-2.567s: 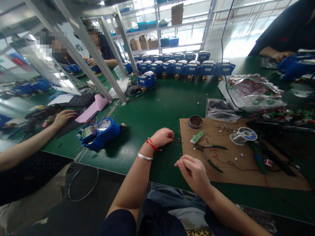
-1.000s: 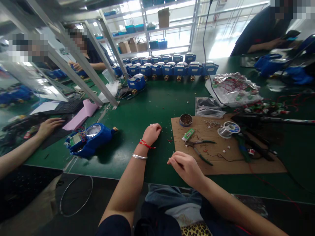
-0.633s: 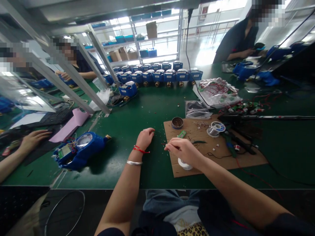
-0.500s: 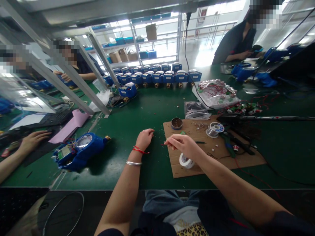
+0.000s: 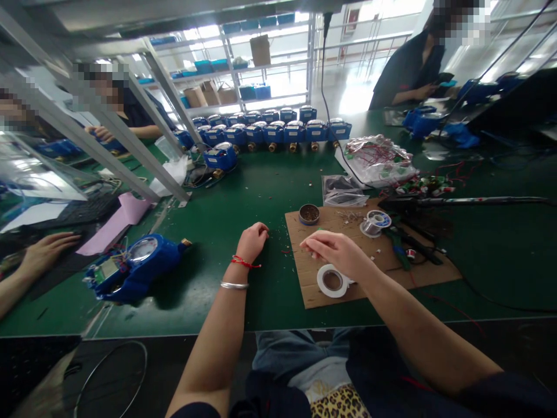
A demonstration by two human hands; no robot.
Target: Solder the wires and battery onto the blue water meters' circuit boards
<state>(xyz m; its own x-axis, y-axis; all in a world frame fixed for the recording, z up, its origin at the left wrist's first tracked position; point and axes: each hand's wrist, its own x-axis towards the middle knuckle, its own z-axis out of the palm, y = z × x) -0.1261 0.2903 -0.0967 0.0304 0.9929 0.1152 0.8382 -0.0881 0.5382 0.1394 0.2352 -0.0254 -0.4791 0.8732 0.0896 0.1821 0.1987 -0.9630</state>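
My left hand (image 5: 253, 241) rests on the green table (image 5: 209, 232), its fingers curled inward; what they hold, if anything, is hidden. Over the left part of the cardboard sheet (image 5: 311, 299), my right hand (image 5: 333, 248) has its thumb and fingers pinched together, with whatever is between them too small to make out. A roll of white tape (image 5: 322, 283) lies just below that hand. Beyond the hand stands a small round tin (image 5: 308, 215) with brown contents. A solder spool (image 5: 372, 225) sits farther right on the cardboard. Scraps of wire litter the table between my hands.
An opened blue meter (image 5: 145, 264) lies to the left, near another person's hand (image 5: 50, 249). Rows of blue meters (image 5: 265, 133) line the back. Bagged red wires (image 5: 378, 159), a plastic bag (image 5: 343, 191) and green-handled pliers (image 5: 400, 252) are on the right. Metal posts (image 5: 161, 125) rise at left.
My right hand has shifted slightly right and up over the cardboard; a red wire bit near its fingertips now lies apart from them. The tape roll has tipped flatter. My left hand stays nearly still.
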